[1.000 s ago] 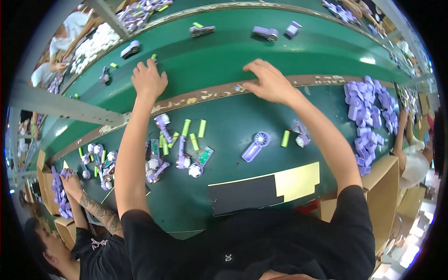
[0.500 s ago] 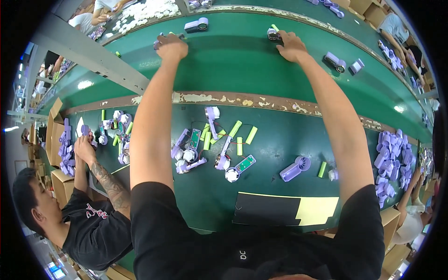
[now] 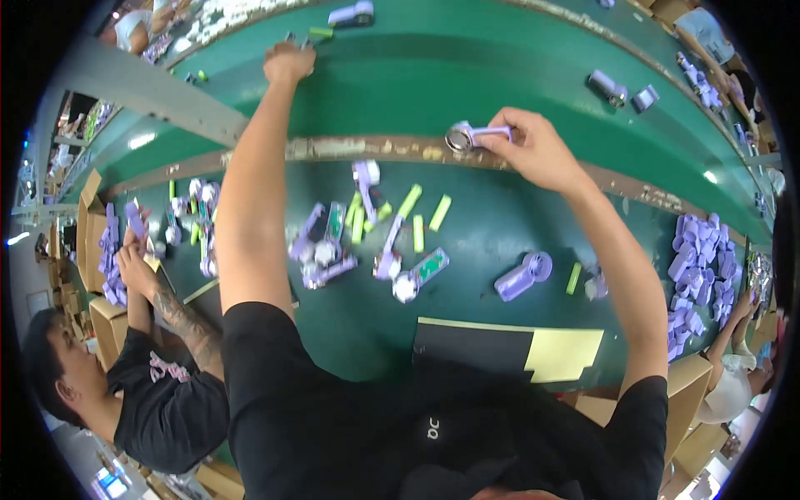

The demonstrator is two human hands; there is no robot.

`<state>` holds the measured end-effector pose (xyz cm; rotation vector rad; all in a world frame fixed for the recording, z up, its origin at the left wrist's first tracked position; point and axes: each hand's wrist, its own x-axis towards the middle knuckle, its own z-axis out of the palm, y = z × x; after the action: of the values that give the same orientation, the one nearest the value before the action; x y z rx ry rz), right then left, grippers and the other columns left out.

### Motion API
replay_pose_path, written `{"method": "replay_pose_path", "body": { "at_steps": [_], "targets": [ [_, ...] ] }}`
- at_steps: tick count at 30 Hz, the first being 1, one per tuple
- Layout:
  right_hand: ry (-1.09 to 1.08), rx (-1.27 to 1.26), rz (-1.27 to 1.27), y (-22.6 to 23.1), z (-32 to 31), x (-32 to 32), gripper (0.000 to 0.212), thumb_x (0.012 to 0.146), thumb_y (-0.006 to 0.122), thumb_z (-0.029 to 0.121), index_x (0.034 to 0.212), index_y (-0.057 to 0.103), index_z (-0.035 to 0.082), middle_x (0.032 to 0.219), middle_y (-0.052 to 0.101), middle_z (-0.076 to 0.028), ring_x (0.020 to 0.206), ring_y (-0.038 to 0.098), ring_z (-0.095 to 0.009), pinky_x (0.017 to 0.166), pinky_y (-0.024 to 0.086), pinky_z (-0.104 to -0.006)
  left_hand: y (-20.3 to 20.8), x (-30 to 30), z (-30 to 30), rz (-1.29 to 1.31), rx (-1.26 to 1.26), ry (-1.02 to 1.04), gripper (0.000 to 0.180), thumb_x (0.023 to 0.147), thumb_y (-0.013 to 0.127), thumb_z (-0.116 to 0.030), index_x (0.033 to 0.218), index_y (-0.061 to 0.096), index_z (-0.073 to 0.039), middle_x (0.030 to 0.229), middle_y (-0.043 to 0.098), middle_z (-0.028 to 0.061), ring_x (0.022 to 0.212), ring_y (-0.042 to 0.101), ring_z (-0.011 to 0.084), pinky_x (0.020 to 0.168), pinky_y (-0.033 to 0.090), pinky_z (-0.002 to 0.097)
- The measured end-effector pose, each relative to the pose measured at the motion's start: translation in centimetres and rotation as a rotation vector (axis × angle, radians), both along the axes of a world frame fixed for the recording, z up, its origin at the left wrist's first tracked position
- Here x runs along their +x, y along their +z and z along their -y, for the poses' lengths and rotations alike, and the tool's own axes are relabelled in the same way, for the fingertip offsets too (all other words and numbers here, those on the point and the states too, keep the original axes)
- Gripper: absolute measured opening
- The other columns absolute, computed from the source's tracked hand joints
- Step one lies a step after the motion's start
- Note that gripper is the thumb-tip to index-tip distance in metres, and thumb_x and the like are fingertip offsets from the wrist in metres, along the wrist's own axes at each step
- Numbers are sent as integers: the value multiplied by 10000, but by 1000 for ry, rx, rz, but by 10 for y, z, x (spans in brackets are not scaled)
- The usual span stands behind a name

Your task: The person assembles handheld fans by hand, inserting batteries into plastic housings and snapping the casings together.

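My right hand (image 3: 533, 146) is closed on the handle of a purple handheld fan part (image 3: 463, 137), with its round metallic end pointing left, above the ledge between belt and bench. Far off to the left, my left hand (image 3: 289, 62) reaches over the green conveyor belt (image 3: 383, 83). Its fingers are curled down around something mostly hidden, and a green battery cell (image 3: 321, 32) lies beside them. Below, on the bench, are purple fan parts with white round pieces (image 3: 321, 254), green battery cells (image 3: 409, 201) and a circuit board (image 3: 432, 265) in an open handle.
An empty purple housing (image 3: 521, 279) lies on the bench, with a black and yellow sheet (image 3: 475, 346) nearer me. Purple housings (image 3: 704, 262) are heaped at right. More fan parts (image 3: 608, 87) sit on the belt. A grey post (image 3: 167, 92) and a co-worker (image 3: 158, 375) are at left.
My right hand has come back from the belt toward me, bringing the purple fan part. My left hand has shifted slightly farther away and left. The view has shifted a little.
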<state>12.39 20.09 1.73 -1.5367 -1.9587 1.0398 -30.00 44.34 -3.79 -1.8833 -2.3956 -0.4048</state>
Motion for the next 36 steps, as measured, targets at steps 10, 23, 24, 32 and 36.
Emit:
{"method": "replay_pose_path", "body": {
  "at_steps": [10, 23, 24, 32, 36],
  "targets": [
    [319, 348, -330, 27, 116, -68, 151, 908, 733, 166, 1011, 713, 57, 900, 674, -100, 815, 659, -270, 720, 527, -395, 88, 36, 264, 406, 203, -444, 337, 888, 784, -313, 966, 728, 10, 973, 699, 130, 902, 642, 226, 831, 492, 345],
    [-34, 346, 169, 16, 275, 48, 296, 861, 779, 144, 1127, 696, 43, 1171, 663, -125, 1092, 648, -331, 910, 538, -426, 48, 32, 417, 50, 50, -387, 218, 923, 735, -195, 1044, 681, -23, 1327, 588, 301, 1260, 562, 479, 1051, 445, 503],
    [-114, 335, 222, 19, 281, 61, 290, 859, 782, 133, 1124, 702, 46, 1152, 675, -127, 1068, 659, -335, 887, 548, -421, 54, 38, 421, 50, 47, -394, 218, 923, 735, -195, 1044, 681, -23, 1327, 588, 301, 1260, 562, 479, 1051, 445, 503],
    [-503, 357, 357, 22, 275, 119, 369, 868, 757, 167, 1199, 662, 32, 1066, 651, -144, 981, 649, -355, 840, 545, -439, 118, 165, 441, 230, 143, -603, 297, 904, 730, -129, 1176, 674, -25, 1366, 612, 212, 1280, 579, 404, 1075, 445, 472],
    [-404, 192, 592, 8, 268, 136, 488, 859, 770, 216, 1290, 653, 17, 1187, 631, -141, 1120, 613, -324, 957, 516, -429, 89, 249, 444, 362, -58, -832, 396, 880, 774, -176, 1224, 654, -22, 1298, 623, 226, 1211, 597, 414, 1025, 477, 463]
  ]
}}
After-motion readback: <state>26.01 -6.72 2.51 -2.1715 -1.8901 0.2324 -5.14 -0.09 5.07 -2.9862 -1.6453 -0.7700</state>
